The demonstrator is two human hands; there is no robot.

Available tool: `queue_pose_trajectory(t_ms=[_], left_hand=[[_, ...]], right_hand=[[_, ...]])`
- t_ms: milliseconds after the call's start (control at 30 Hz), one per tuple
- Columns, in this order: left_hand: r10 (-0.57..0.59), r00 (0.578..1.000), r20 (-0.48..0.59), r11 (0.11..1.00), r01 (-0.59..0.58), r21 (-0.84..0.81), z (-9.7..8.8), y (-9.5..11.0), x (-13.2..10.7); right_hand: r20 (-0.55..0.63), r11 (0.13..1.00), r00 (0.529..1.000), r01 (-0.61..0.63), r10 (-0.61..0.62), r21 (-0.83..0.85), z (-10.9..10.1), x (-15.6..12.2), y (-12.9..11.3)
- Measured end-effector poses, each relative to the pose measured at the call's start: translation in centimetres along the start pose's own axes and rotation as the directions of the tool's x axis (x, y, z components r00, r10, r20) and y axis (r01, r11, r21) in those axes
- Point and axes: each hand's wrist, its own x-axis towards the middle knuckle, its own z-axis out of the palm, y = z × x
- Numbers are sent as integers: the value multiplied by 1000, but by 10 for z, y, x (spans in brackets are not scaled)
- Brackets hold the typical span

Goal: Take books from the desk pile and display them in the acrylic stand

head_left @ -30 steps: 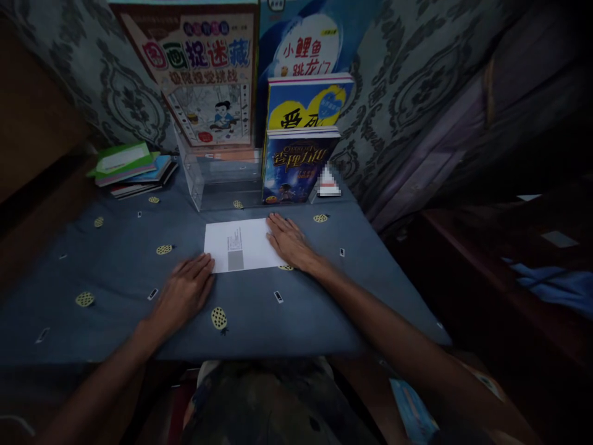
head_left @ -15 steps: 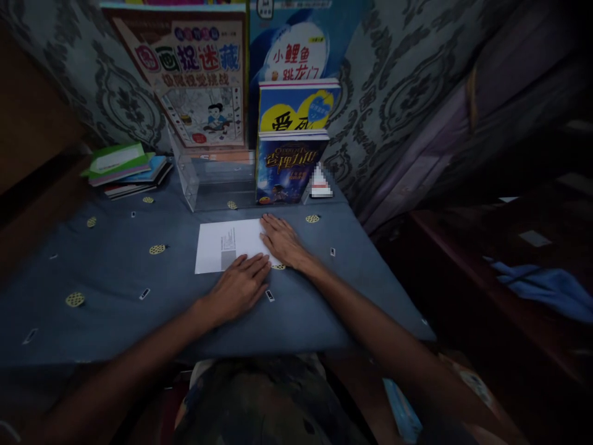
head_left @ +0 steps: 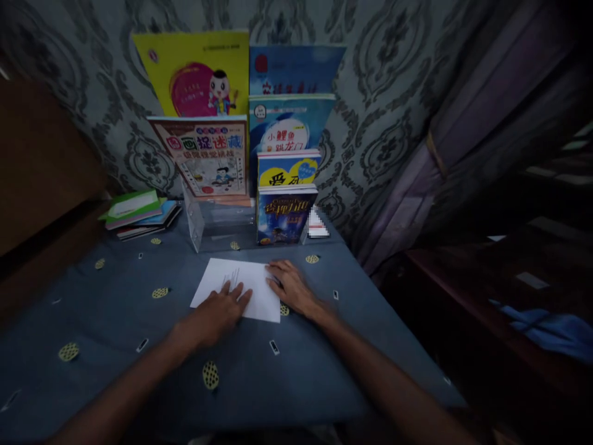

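On the blue tablecloth (head_left: pixel 176 352) lies a white sheet (head_left: pixel 259 300) with a small block of print. Whether it is a single page or a thin booklet, I cannot tell. My left hand (head_left: pixel 220 315) rests over its lower middle, palm down with fingers spread, hiding part of the print. My right hand (head_left: pixel 291 287) is at the sheet's right edge, fingertips on its upper right corner and the fingers slightly bent but apart. Just beyond the sheet stands a clear stand (head_left: pixel 195 225) with several upright books, among them a dark blue book (head_left: pixel 285 216) in front.
A stack of thin books (head_left: pixel 139 210) lies at the table's back left. Behind is a patterned wall (head_left: pixel 389 68), with a tied purple curtain (head_left: pixel 407 191) to the right. A blue cloth (head_left: pixel 549 327) lies on a dark surface beyond the table's right edge.
The view has tilted up, showing more of the books. The sheet has turned slightly. My left hand has moved left across it, its fingers wider apart; my right hand stays by the right edge.
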Motion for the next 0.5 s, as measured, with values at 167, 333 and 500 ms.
queue_pose_trajectory(t_ms=[167,333,500], left_hand=[[18,999,28,998,-19,63,-2,4,-3],[71,995,-64,997,-72,-17,2,-11,-5],[87,967,-241,980,-127,-155,7,-28,-11]], right_hand=[[-13,1000,1000,26,-26,-16,-9,-8,-5],[-1,997,999,-40,40,59,-7,-17,-7],[116,960,974,-215,197,180,-8,-36,-14]])
